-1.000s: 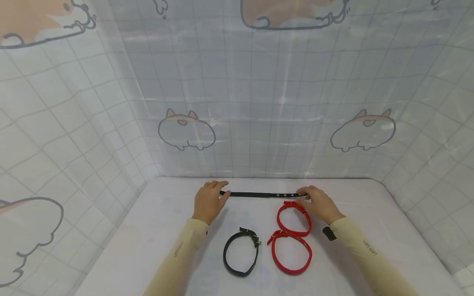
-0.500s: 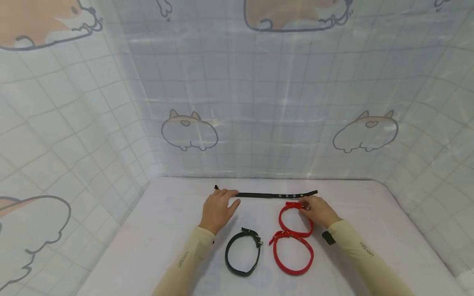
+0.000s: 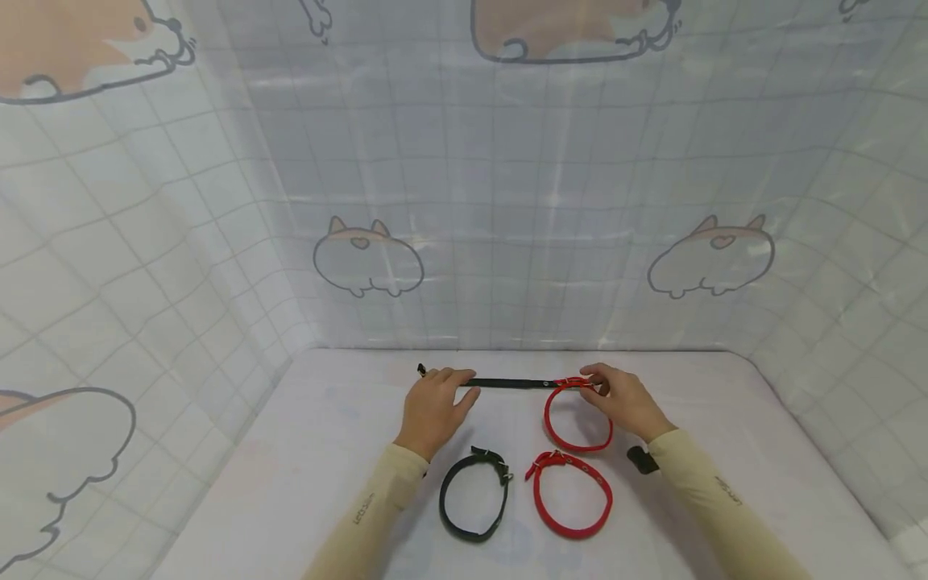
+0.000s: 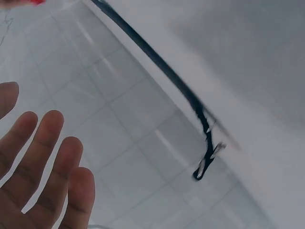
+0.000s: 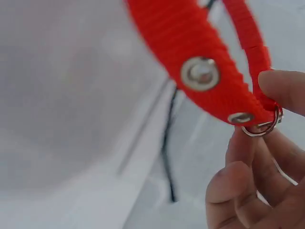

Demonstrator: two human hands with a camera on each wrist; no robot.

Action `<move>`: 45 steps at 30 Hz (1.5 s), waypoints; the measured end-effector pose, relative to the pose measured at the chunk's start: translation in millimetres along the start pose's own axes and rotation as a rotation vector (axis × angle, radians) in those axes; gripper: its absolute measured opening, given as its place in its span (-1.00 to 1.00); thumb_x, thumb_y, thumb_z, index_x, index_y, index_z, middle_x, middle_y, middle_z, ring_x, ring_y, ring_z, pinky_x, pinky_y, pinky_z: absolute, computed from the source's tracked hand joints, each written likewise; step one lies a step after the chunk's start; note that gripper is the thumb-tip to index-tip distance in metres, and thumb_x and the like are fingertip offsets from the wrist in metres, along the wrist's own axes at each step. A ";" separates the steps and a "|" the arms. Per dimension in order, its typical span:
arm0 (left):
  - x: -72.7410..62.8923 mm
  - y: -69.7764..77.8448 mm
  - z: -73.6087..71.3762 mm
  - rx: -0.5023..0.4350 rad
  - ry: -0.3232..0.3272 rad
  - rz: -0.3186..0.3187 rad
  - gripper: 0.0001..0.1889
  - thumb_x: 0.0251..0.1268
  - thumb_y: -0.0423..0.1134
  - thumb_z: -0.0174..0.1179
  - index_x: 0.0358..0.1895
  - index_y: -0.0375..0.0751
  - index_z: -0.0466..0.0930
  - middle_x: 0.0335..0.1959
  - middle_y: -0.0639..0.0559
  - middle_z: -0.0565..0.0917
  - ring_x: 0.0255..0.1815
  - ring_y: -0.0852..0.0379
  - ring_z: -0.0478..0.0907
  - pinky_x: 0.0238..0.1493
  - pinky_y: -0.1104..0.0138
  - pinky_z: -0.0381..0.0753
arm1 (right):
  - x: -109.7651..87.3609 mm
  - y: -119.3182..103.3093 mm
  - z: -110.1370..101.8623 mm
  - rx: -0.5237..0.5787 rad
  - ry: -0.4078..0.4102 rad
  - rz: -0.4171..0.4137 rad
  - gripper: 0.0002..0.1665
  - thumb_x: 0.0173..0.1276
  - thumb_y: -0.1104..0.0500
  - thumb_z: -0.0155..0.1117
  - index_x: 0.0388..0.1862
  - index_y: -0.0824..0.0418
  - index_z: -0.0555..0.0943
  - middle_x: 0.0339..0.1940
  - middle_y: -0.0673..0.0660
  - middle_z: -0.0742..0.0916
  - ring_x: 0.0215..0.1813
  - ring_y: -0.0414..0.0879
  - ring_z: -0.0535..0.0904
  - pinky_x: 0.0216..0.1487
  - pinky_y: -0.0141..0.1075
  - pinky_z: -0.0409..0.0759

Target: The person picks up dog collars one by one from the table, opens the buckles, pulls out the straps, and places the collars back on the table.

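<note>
While right hand (image 3: 629, 400) pinches red collar (image 5: 183, 38), left hand (image 3: 433, 409) loosely spread, empty, near straight black strap (image 3: 511, 383) at back of table (image 3: 689, 387); I judge collar, front red loop (image 3: 573, 532), dark loop (image 3: 443, 501) closed, strap undone.

White table (image 3: 290, 451) bears strap (image 3: 511, 383), black collar (image 3: 443, 499), red collar (image 3: 573, 532).

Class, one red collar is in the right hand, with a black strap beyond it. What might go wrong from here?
1. The right hand pinches the held collar at one spot, so its loop might swing or slip.
2. That collar overlaps the black strap in the head view, so it might catch it.
3. The left hand is not gripping the strap, so a bump could shift it.
</note>
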State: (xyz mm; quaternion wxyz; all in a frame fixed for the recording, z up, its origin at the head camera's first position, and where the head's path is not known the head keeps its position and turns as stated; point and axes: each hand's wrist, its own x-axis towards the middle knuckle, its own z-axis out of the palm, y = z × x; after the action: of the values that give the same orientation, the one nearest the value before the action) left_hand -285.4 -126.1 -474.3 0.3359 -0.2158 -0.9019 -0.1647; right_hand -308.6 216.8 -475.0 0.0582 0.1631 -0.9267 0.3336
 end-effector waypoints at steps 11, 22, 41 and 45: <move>10.1 31.6 -4.5 -0.100 -0.099 0.039 -0.61 0.38 0.09 0.30 0.12 -0.01 0.71 -0.04 0.08 0.75 -0.04 0.07 0.65 -0.07 0.20 0.68 | -12.5 -50.5 -11.5 0.132 0.002 -0.063 -0.61 0.33 0.09 0.48 0.12 0.10 0.67 -0.06 0.00 0.71 -0.15 -0.07 0.62 -0.16 -0.18 0.59; 16.9 61.1 -11.5 -0.250 -0.185 0.142 -0.46 0.42 0.19 0.21 0.29 -0.05 0.59 0.11 0.11 0.69 0.09 0.15 0.60 0.09 0.28 0.62 | -29.9 -77.8 -4.1 0.168 0.007 -0.207 -0.63 0.32 0.17 0.49 0.09 0.05 0.65 -0.13 -0.11 0.69 -0.19 -0.17 0.59 -0.19 -0.28 0.64; 9.8 69.4 -14.0 -0.322 -0.139 0.259 -0.67 0.41 0.01 0.30 0.12 -0.03 0.72 -0.14 0.19 0.75 -0.22 0.26 0.59 -0.19 0.44 0.59 | -42.1 -87.8 -3.5 0.139 0.035 -0.311 -0.70 0.27 0.07 0.54 -0.03 -0.09 0.70 -0.16 -0.22 0.67 -0.15 -0.26 0.62 -0.11 -0.19 0.68; 10.9 70.0 -16.5 -0.322 -0.117 0.226 -0.68 0.43 0.03 0.27 0.09 -0.02 0.74 -0.18 0.20 0.75 -0.26 0.27 0.56 -0.23 0.45 0.56 | -43.8 -84.3 -1.1 0.247 0.065 -0.304 -0.70 0.33 0.09 0.48 0.03 -0.08 0.68 -0.12 -0.20 0.69 -0.13 -0.24 0.65 -0.13 -0.18 0.70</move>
State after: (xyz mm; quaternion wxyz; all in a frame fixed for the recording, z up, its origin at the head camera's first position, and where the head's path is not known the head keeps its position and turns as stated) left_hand -249.1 -70.8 -444.4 0.2605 -0.3755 -0.8519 -0.2555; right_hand -238.7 168.0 -433.1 0.1174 0.2962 -0.8410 0.4372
